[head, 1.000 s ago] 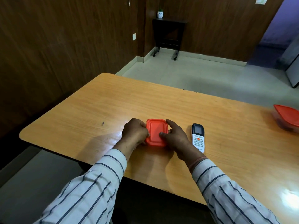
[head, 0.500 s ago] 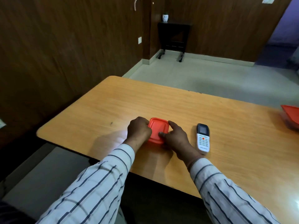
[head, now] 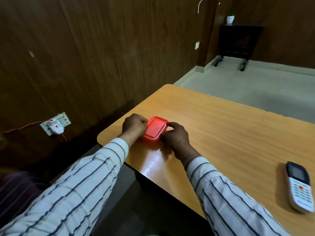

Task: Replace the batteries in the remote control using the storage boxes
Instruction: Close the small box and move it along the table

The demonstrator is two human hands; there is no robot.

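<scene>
A small storage box with a red lid (head: 154, 127) sits near the left corner of the wooden table (head: 230, 126). My left hand (head: 134, 125) grips its left side and my right hand (head: 176, 136) grips its right side, fingers curled over the lid's rim. The box's clear base is mostly hidden by my hands. A white remote control (head: 299, 185) with a dark screen lies face up at the right, well apart from my hands.
The table's left corner and near edge lie close to the box. A dark wood-panelled wall stands to the left with a wall socket and charger (head: 55, 124). A dark side table (head: 237, 40) stands in the far corner of the floor.
The view has swung left, and the box with both hands on it now lies much farther left of the remote. The second red-lidded box at the right has left the view.
</scene>
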